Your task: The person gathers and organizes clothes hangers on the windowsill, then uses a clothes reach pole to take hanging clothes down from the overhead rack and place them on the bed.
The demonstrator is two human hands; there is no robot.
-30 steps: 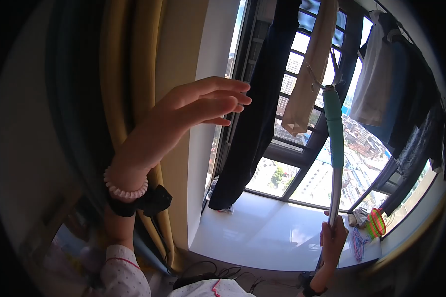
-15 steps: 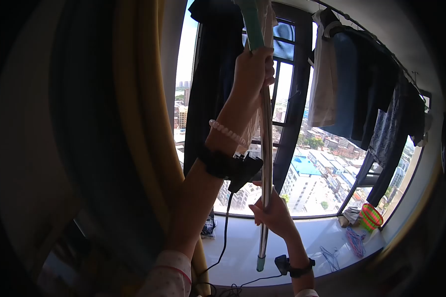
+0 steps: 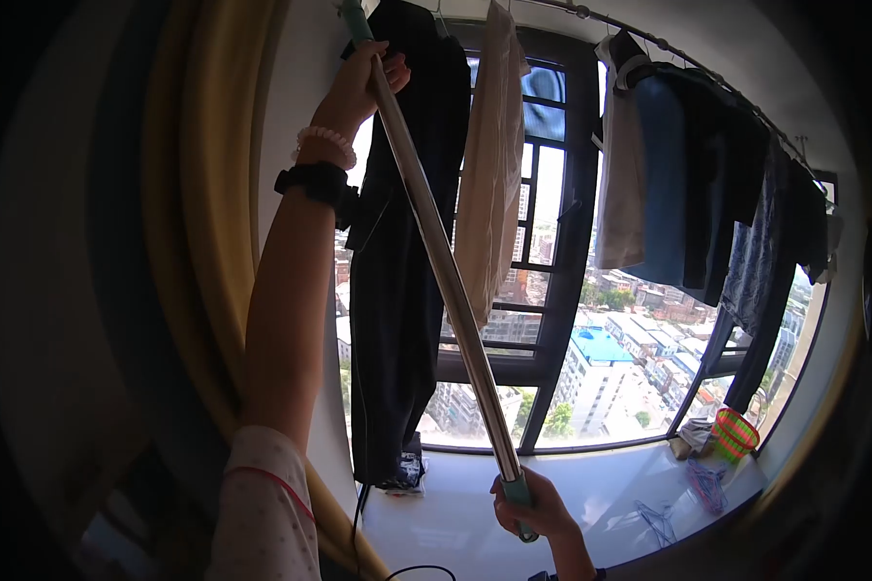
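Observation:
A long metal clothes pole (image 3: 439,242) with green ends slants across the view, its top to the left and its foot to the lower right. My left hand (image 3: 363,85) grips it high up, just below the upper green sleeve. My right hand (image 3: 541,505) is closed around the green grip at the bottom end. Behind the pole hang dark trousers (image 3: 397,320) and a pale beige garment (image 3: 489,174). The pole's upper tip lies at the top edge, and what it touches there cannot be made out.
More clothes (image 3: 688,174) hang from a ceiling rail (image 3: 669,46) on the right. On the white window ledge (image 3: 572,504) are loose hangers (image 3: 657,523), a red-green basket (image 3: 735,435) and a plastic bag (image 3: 404,476). Yellow curtains (image 3: 213,194) hang at left.
The pole has swung from nearly upright to slanted, its top moving left with my left hand. My right hand has moved down to the bottom grip. The beige garment now hangs apart from the pole.

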